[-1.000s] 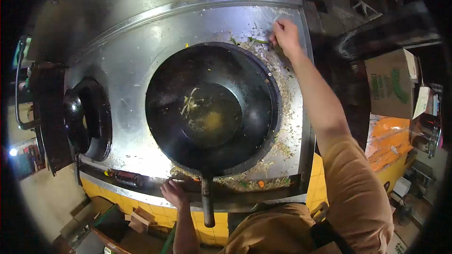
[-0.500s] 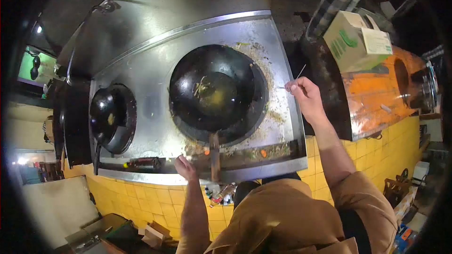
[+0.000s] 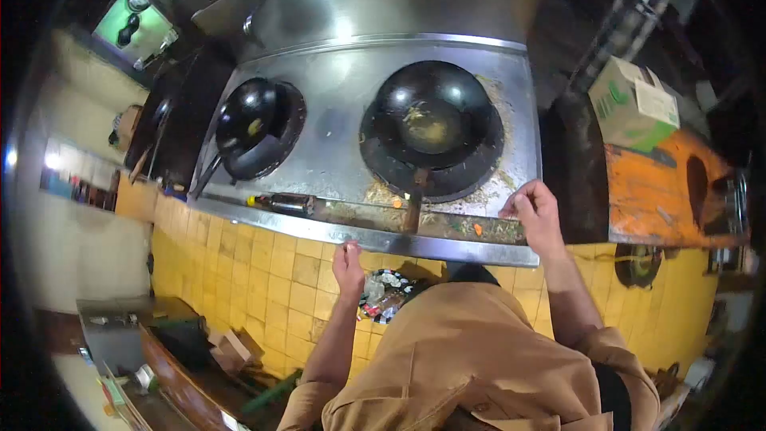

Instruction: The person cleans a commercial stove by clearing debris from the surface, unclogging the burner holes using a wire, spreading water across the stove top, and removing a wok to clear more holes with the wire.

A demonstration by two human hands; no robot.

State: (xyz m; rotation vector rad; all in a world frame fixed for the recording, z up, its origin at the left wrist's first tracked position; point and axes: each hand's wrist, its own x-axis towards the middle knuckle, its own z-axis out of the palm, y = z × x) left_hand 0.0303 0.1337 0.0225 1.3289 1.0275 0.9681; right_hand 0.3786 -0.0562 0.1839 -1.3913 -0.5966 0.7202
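Observation:
The larger black wok (image 3: 467,124) rests tilted on the right burner, with a little yellowish liquid and some scraps inside. Its handle (image 3: 414,203) points toward me. Just past the stove's front edge, my left hand (image 3: 349,271) is closed, and anything in its fingers is hidden. My right hand (image 3: 538,211) hovers by the front right corner of the stove, thumb and fingers pinched together. I cannot make out what they hold now. A smaller black wok (image 3: 243,108) sits tilted on the left burner.
A dark bottle with a yellow cap (image 3: 287,203) lies in the stove's front channel, along with food scraps and orange bits (image 3: 478,230). On the orange table (image 3: 638,191) to the right stands a cardboard box (image 3: 626,104). A bin of rubbish (image 3: 387,295) stands on the yellow tiles.
The view has swung left, so the stove appears further right. My right hand has come down toward the stove's front right corner; the thin rod seen at its fingers is no longer clear. My left hand has drawn back.

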